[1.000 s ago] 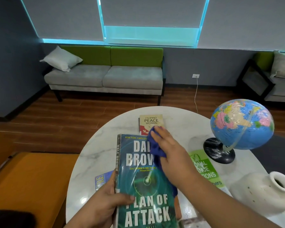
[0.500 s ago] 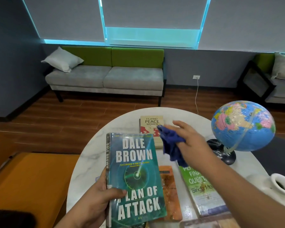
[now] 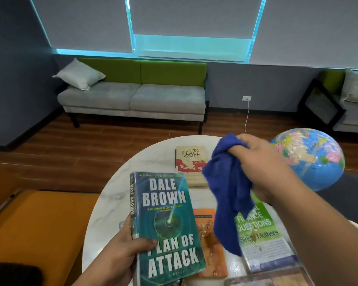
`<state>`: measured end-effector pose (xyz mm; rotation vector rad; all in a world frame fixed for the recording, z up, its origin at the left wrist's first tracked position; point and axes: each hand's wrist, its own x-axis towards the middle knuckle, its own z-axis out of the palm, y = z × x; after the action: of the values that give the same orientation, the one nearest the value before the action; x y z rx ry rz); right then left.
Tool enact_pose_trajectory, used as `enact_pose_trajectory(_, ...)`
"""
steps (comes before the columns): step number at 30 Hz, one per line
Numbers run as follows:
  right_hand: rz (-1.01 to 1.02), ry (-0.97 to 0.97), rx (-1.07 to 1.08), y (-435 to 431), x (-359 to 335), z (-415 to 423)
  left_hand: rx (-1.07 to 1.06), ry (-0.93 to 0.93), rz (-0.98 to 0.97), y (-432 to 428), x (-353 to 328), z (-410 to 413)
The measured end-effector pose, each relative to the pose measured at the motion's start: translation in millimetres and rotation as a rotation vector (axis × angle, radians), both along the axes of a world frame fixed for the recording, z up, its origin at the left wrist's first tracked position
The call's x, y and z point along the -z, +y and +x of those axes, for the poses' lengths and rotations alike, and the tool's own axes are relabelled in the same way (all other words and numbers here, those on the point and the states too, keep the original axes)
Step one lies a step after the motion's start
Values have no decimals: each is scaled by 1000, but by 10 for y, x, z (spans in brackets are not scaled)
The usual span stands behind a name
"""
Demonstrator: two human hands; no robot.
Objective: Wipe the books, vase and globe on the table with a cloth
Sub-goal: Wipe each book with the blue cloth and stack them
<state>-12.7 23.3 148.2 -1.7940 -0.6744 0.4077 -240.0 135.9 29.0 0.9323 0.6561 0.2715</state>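
The teal book "Plan of Attack" is held up over the near part of the desk, cover facing up. The left hand grips it at the lower spine corner, with the thumb on the cover. The right hand is closed around a bunched blue cloth, which hangs in the air beside the book and touches nothing.

I judge the task to be in the book stage, with much left. Three other books lie flat on the desk: "Filipino Peace Women" farther away, an orange book, and a green book partly under the cloth. Whether any of them is wiped I cannot tell. The globe stands behind the right hand, and nothing shows it has been wiped. The vase is not clearly visible here, so its state is unknown.
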Motion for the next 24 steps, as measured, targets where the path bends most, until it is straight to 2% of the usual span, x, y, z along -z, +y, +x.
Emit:
enact_pose_trajectory(4,2,282,-453,108,131,-283,11,-51,-21,-56,-38,57)
enact_pose_trajectory(5,-39,159,-464,101,189,-300,28,-81,-35,-54,-43,58)
enact_pose_trajectory(7,-126,-450,-450,60,328,-329,65,-150,-85,-75,-88,66)
enact_pose_trajectory(8,-147,-720,-525,41,418,-372,71,-196,-120,-88,-133,72)
enact_pose_trajectory(9,-193,-900,-638,41,538,-419,80,-240,-149,-98,-168,82)
enact_pose_trajectory(11,-286,-1065,-814,47,745,-508,119,-230,-135,-95,-193,83)
enact_pose_trajectory(13,-325,-1046,-813,96,845,-476,157,-177,-76,-74,-174,66)
enact_pose_trajectory(15,-311,-989,-660,169,863,-370,166,-180,-52,-67,-157,35)
enact_pose_trajectory(18,-312,-789,-446,213,831,-321,100,-206,-62,-124,-195,59)
enact_pose_trajectory(20,-318,-746,-449,149,836,-491,54,-203,-62,-123,-226,75)
enact_pose_trajectory(22,-380,-783,-526,68,887,-742,32,-171,-42,-89,-232,78)
enact_pose_trajectory(24,-400,-940,-568,24,976,-916,46,-166,-63,-70,-215,78)
